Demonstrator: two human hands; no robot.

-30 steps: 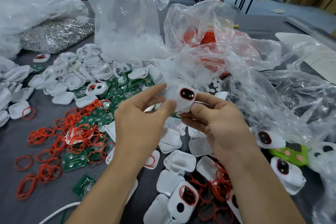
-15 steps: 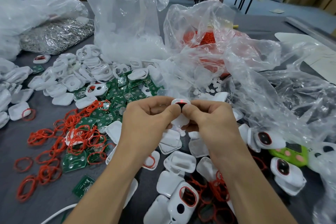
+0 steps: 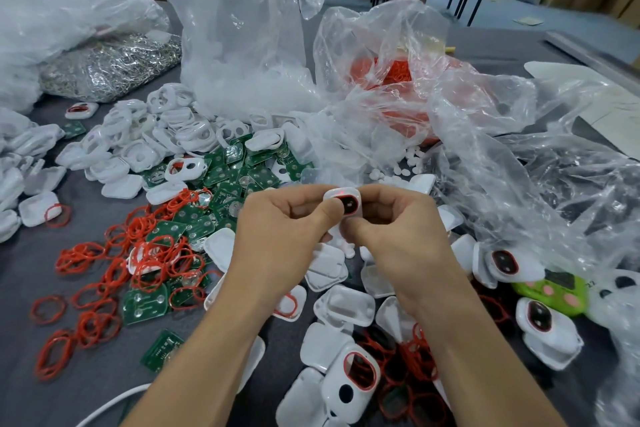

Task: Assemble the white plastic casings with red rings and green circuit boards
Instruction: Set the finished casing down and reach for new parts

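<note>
**Ringed casing pinched over the parts pile**

The smooth white casing (image 3: 344, 204), a rounded rectangle whose dark oval window has a red rim, is held above the table's middle. The left hand (image 3: 280, 239) and right hand (image 3: 398, 239) pinch it with curled fingers and thumbs pressed to its face. Beneath lie glossy white shells (image 3: 346, 305), thin red rings (image 3: 83, 257) and flat green circuit boards (image 3: 145, 305) on the grey table (image 3: 27, 374). Crinkled clear bags (image 3: 242, 45) stand behind.

Your left forearm (image 3: 207, 357) and right forearm (image 3: 485, 357) angle inward toward the white casing (image 3: 347, 202), which your 2 hands pinch between them. Your left hand (image 3: 282, 239) is just left of the casing, fingers curled, thumb on its front. Your right hand (image 3: 401, 243) is just right of it, fingers curled, thumb below its window.
</note>
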